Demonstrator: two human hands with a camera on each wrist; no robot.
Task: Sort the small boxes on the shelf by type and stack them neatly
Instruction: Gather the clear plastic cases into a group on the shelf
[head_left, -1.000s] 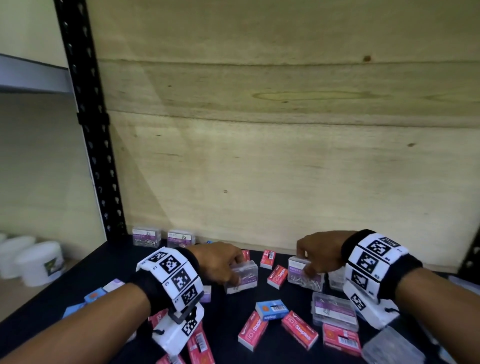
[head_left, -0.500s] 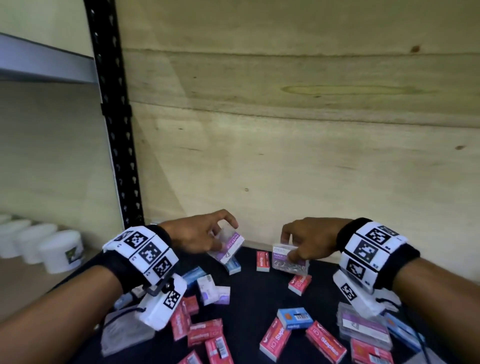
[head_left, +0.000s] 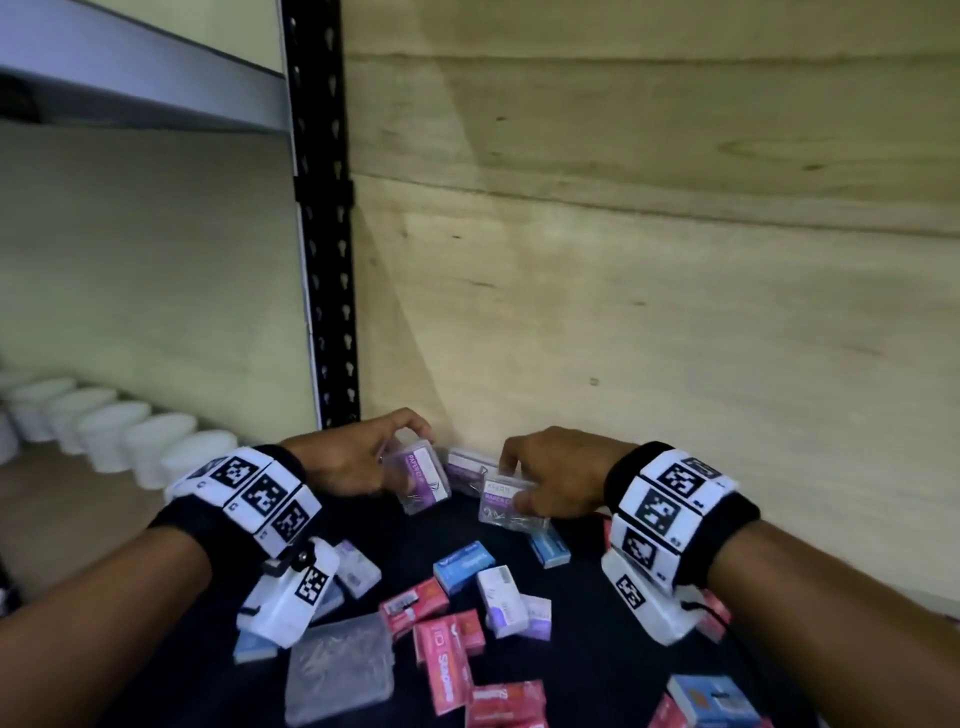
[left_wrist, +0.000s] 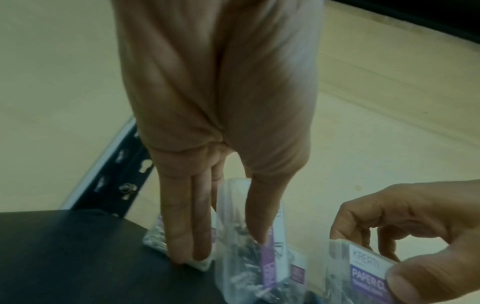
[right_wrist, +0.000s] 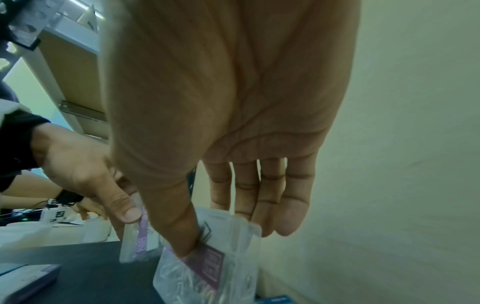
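Note:
My left hand (head_left: 400, 460) grips a clear paper-clip box with a purple label (head_left: 422, 478), tilted, just above the black shelf (head_left: 582, 649) near its back left corner. In the left wrist view this box (left_wrist: 249, 246) sits between thumb and fingers, and another clear box (left_wrist: 154, 241) lies behind the fingertips. My right hand (head_left: 511, 486) pinches a second clear paper-clip box (head_left: 506, 506), thumb on its label (right_wrist: 210, 265). A third such box (head_left: 467, 464) stands against the wall between my hands.
Red staple boxes (head_left: 444, 654), blue boxes (head_left: 464, 564), white-and-purple boxes (head_left: 501, 597) and a flat clear case (head_left: 340, 670) lie scattered in front. A black upright post (head_left: 327, 260) and plywood wall (head_left: 675, 312) close the corner. White tubs (head_left: 130, 441) stand to the left.
Both hands have lifted their clear boxes and carried them back and left toward the shelf corner. The head view has swung left with them.

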